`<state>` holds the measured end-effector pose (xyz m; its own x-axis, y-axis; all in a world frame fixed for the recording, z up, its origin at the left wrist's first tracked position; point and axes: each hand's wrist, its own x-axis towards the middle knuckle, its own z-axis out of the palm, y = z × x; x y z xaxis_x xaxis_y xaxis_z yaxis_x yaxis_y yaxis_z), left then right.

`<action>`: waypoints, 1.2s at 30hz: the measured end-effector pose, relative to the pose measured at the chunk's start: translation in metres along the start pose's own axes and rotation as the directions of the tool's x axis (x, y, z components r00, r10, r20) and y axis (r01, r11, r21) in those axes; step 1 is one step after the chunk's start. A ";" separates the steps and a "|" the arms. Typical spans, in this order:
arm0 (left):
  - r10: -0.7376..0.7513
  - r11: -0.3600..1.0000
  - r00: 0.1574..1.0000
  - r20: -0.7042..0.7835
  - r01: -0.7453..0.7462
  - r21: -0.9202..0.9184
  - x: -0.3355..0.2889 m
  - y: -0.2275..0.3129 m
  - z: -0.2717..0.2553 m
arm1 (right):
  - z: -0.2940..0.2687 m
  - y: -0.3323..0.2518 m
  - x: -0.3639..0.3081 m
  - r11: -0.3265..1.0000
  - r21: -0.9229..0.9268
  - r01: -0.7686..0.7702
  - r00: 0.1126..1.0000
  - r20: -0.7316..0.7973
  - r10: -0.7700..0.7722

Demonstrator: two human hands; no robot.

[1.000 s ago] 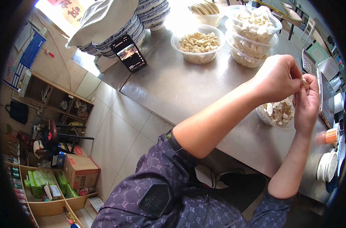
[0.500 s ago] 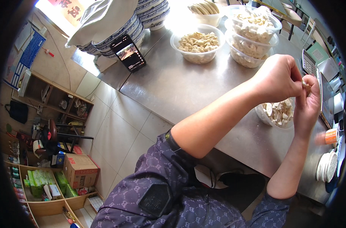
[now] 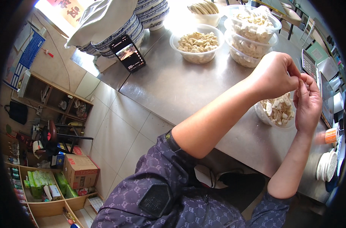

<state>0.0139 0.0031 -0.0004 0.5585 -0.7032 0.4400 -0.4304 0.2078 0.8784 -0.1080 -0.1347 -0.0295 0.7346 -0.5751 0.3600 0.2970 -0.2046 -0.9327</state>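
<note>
My left hand [image 3: 273, 74] and my right hand [image 3: 308, 102] meet fingertip to fingertip above the steel table [image 3: 173, 83]. Together they pinch a small pale dumpling, which the fingers almost wholly hide. Directly under the hands stands a clear bowl of chopped pale filling [image 3: 279, 110]. A stack of round white wrappers [image 3: 327, 165] lies near the table's right edge, beside my right forearm.
Clear bowls of folded dumplings [image 3: 197, 41] and stacked tubs [image 3: 252, 34] stand at the back. A phone [image 3: 127, 53] leans against cloth-covered blue-and-white bowls [image 3: 104, 22]. An orange cup [image 3: 331, 135] and a calculator [image 3: 309, 64] are at right. Tiled floor, shelves and a cardboard box [image 3: 80, 171] lie at left.
Both hands stay together over the filling bowl. The fingers have closed tighter, so the pale piece seen between them earlier is now nearly covered.
</note>
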 end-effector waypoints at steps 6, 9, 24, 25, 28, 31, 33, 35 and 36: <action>-0.080 0.989 0.995 0.063 0.071 0.129 -0.001 -0.001 -0.003 | 0.001 -0.006 -0.009 0.572 -0.714 0.403 0.897 0.184 -0.403; -0.040 0.999 0.999 -0.037 0.041 0.030 0.002 -0.005 -0.002 | -0.002 -0.009 -0.005 0.788 -0.583 0.198 0.972 0.015 -0.233; -0.304 0.953 0.940 0.154 0.300 0.049 -0.001 0.011 -0.011 | -0.001 -0.004 -0.006 0.796 -0.507 0.330 0.943 0.133 -0.306; -0.340 0.941 0.922 0.188 0.333 0.067 -0.002 0.011 -0.012 | 0.000 -0.005 -0.005 0.741 -0.559 0.372 0.921 0.121 -0.371; -0.288 0.937 0.946 0.152 0.311 -0.158 -0.001 0.005 -0.010 | 0.001 -0.008 -0.002 0.855 -0.497 0.149 0.969 -0.098 -0.226; -0.158 0.961 0.984 0.087 0.173 -0.215 0.003 -0.003 -0.002 | 0.002 -0.006 -0.002 0.998 -0.042 0.056 0.998 -0.024 -0.057; -0.112 0.963 0.991 0.075 0.127 -0.238 0.005 -0.006 0.000 | 0.004 -0.003 -0.004 0.997 0.069 -0.031 0.997 0.069 0.026; -0.099 0.954 0.991 0.089 0.121 -0.275 0.005 -0.005 0.000 | 0.005 -0.001 -0.003 0.999 0.042 0.000 0.999 0.048 -0.002; -0.128 0.951 0.987 0.101 0.151 -0.269 0.004 -0.002 -0.001 | 0.005 0.000 -0.003 0.997 0.071 -0.020 0.999 0.039 0.017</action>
<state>0.0180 0.0009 -0.0005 0.5347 -0.7889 0.3030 -0.1342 0.2748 0.9521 -0.1068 -0.1288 -0.0299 0.7630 -0.5470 0.3444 0.3248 -0.1363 -0.9359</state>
